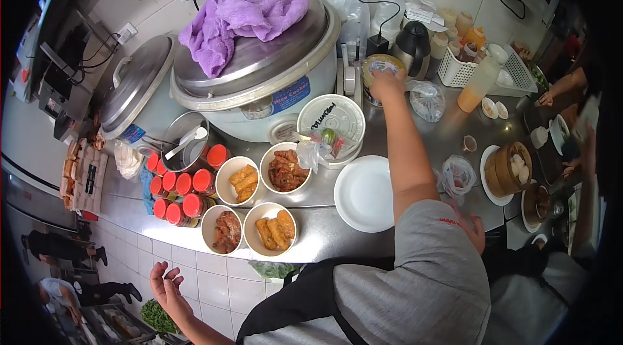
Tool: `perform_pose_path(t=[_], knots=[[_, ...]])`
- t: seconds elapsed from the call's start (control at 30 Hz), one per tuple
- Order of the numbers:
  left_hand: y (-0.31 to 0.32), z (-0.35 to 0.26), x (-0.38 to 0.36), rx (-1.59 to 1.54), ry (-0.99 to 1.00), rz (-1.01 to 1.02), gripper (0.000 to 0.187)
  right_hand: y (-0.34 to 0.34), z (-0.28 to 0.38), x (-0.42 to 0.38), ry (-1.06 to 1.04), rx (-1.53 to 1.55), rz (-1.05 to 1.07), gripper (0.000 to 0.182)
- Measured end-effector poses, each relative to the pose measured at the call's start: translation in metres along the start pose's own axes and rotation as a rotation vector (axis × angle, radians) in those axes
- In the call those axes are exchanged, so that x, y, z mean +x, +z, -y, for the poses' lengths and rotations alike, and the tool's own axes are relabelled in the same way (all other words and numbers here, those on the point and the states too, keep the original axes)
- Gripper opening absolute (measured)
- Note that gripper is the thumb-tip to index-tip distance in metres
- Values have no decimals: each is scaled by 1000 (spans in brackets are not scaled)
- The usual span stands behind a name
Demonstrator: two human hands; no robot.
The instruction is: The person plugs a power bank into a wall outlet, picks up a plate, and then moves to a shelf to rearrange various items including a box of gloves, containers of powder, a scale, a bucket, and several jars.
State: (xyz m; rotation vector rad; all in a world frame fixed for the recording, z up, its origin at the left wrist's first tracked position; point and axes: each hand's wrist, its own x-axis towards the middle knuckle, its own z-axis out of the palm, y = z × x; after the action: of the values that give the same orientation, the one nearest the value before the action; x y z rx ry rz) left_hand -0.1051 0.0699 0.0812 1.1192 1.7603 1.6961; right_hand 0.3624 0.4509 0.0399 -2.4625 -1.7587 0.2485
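Hands apart: four bowls filled, one plate without food

The right hand [387, 80] reaches down onto a round, clear container with yellowish contents [374, 64]. Its fingertips are hidden, so whether they grip cannot be told. The container is on the steel counter [311, 215], near a black-and-steel thermos jug [413, 49]. The left hand [170, 288] holds nothing, fingers loosely curled, beyond the counter's front edge.

Nearer the body lies a round white plate [365, 194], bearing no food. Beside it, four round white bowls [296, 236] contain food: golden rolls in two, reddish-brown pieces in two (all uncovered). By inspection, portioning appears done for the bowls; the plate remains unserved. A knotted clear plastic bag [328, 142] rests on a white lidded tub [318, 113]. Red-lidded jars [183, 183] stand beyond the bowls.
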Motion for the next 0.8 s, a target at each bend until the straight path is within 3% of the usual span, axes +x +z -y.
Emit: perform_pose_path(t=[0.13, 0.17, 0.27, 0.3, 0.43, 0.6, 0.8], knots=[[-5, -3, -7, 31, -12, -34, 36, -31, -4, 11, -42, 132, -61, 71], [-6, -4, -9, 35, -24, -49, 36, -24, -12, 31, -71, 222, -115, 93], [-3, -4, -12, 40, -51, -66, 36, 12, -34, 80, -173, 320, -154, 96], [-1, -5, -11, 48, -57, -64, 35, 7, -33, 80, -131, 342, -81, 98], [2, -9, -7, 59, -63, -50, 35, -7, -33, 57, -126, 302, 81, 93], [17, -15, 6, 72, -56, -31, 35, 2, -29, 0, 21, 365, -31, 81], [45, -22, 25, 103, -13, 74, 34, 5, -28, -10, 98, 376, -64, 69]])
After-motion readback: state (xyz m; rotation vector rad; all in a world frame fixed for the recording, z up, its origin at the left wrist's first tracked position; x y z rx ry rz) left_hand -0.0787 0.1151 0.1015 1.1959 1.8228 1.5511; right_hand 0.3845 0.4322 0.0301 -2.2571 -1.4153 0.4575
